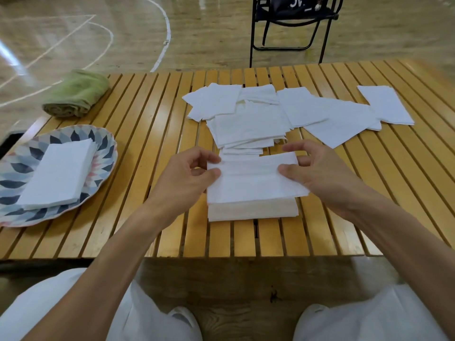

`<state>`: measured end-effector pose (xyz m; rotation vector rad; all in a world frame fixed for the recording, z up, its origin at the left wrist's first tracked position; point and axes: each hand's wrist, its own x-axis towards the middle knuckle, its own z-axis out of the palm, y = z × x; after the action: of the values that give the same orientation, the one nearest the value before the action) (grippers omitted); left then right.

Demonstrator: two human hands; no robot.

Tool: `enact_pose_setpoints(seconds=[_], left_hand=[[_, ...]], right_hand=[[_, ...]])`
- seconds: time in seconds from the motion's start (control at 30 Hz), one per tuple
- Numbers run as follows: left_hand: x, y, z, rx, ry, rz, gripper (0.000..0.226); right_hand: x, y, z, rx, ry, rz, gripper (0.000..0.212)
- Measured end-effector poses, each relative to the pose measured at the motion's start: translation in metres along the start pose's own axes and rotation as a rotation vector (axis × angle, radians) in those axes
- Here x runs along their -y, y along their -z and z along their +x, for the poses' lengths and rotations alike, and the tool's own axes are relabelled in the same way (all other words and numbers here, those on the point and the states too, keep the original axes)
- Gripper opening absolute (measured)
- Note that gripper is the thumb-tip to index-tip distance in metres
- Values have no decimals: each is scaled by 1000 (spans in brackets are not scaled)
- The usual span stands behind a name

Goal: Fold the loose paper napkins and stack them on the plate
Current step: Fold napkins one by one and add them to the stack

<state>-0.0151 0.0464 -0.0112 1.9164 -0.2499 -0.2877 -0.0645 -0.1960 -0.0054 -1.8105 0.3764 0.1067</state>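
A white paper napkin is lifted off the slatted wooden table, partly folded over on itself. My left hand pinches its left edge between thumb and fingers. My right hand pinches its right edge the same way. Several loose white napkins lie spread behind my hands, from the table's middle to its right. At the left stands a petal-patterned plate bearing a stack of folded napkins.
A rolled green towel lies at the table's far left corner. A black folding chair stands on the gym floor beyond the table. My knees in white trousers show below the table's near edge.
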Motion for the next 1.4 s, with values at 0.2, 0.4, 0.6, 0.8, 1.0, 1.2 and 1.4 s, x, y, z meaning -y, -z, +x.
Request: enact_pose_setpoints(seconds=[0.2,0.4,0.6,0.8,1.0,1.2,1.4], left_hand=[[9,-4,1,22,26,263,24],[14,-5,1,35,43,377,29],[17,-10,1,24,33,466,31],[20,-13,2,6,-9,647,33],[20,-21,-5,-8,-300,855,32],[22,-36,-8,217,-378,900,44],[25,-36,-6,241,-321,988,54]], right_hand=[[-12,-6,6,-38,32,-317,43],[-20,-10,11,-14,51,-502,42],[-24,-12,12,-22,55,-574,41],[-22,-11,9,-71,89,-702,43],[-15,-13,-1,-41,417,-816,26],[-17,-26,-8,207,468,-962,34],[-17,-27,-8,220,386,-1070,50]])
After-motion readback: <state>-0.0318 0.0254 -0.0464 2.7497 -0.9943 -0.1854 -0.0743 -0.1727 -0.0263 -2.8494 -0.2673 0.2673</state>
